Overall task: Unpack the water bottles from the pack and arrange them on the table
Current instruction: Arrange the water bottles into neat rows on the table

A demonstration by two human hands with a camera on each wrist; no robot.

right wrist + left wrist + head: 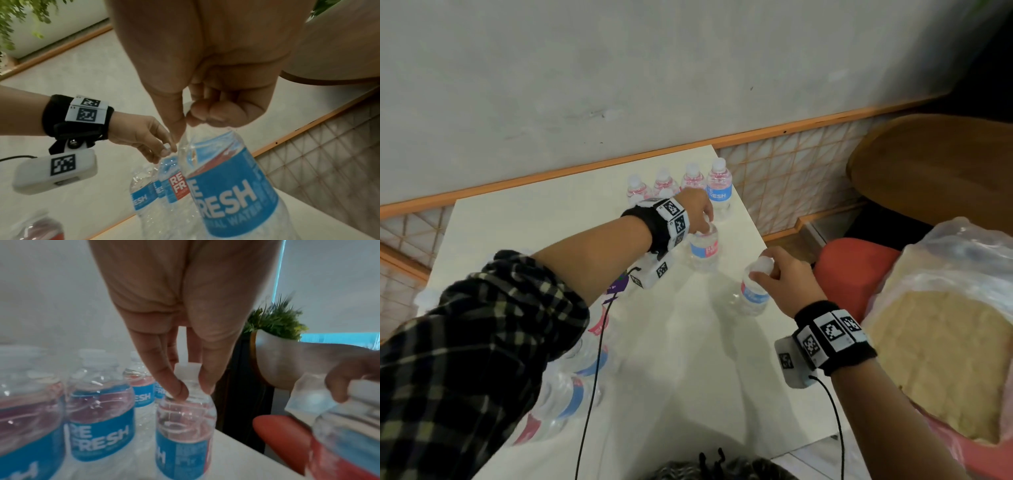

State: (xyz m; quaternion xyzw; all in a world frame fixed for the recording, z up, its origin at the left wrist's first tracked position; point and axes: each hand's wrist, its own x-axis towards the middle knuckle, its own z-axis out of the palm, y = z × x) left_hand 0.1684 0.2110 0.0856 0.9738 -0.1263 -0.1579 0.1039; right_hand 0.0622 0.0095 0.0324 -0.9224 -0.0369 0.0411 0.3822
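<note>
**Reader:** Clear plastic bottles are what I expect. Where are they, seen from the head camera?

**Describer:** On a white table (544, 222). A row of bottles (678, 185) stands upright along the far edge. Just in front of that row, the left hand (697, 212) reaches down onto a second-row bottle (703, 248), which stands upright on the table. Nearer the viewer and to the right, the right hand (780, 274) carries another bottle (753, 294) by its top, its long axis leaning, base tipped toward the viewer. The pack (571, 387) with more bottles lies at the lower left, partly hidden under the left sleeve.

**Reader:** What does the left wrist camera show of the grip?

**Describer:** Thumb and fingertips (179, 391) pinch the neck just under the white cap (188, 368). The bottle hangs straight below the hand, with placed bottles close on its left. The right hand's bottle is a blur at the right edge.

**Reader:** And the right wrist camera?

**Describer:** The thumb (176, 125) and curled fingers pinch the cap of the carried bottle, whose body points away from the palm. The left hand's bottle stands beyond it and to its left, so the likely open spot for setting down is beside that bottle, and the right hand is the nearer one.
</note>
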